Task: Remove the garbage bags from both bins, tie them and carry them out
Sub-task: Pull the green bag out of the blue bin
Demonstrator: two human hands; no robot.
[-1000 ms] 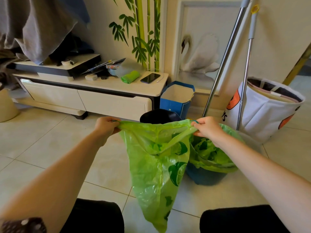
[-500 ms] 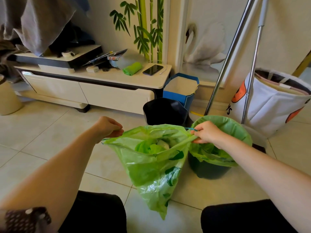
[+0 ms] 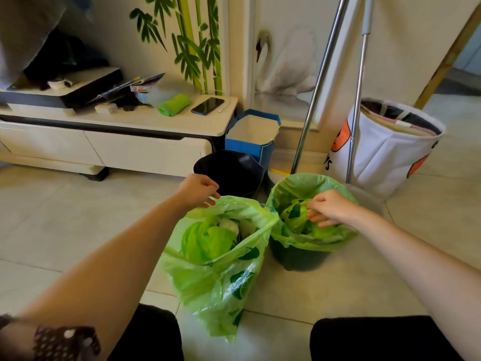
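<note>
From the head camera, take the dark bin (image 3: 299, 256) still lined in green as the landmark. Just to its left, touching it, a removed garbage bag (image 3: 221, 269) sags on the floor tiles with its mouth open, crumpled green and white rubbish showing inside. The left hand (image 3: 199, 190) pinches the far rim of that bag, fingers curled on the plastic, holding the mouth up. The right hand (image 3: 329, 208) reaches into the lined bin, fingers spread and loosely bent over the green liner (image 3: 312, 183); whether they have caught any plastic, I cannot tell. Behind the bin and to its left stands an empty black bin (image 3: 229, 170), with a blue paper bag (image 3: 251, 136) behind that. Behind the bin on the right, two metal poles lean by a white laundry basket (image 3: 385, 147).

The step in hand looks like starting on the second bag, the first being out but untied. Next, the right hand needs a firm hold on the liner's rim to peel it off the bin and lift it without spilling.
</note>
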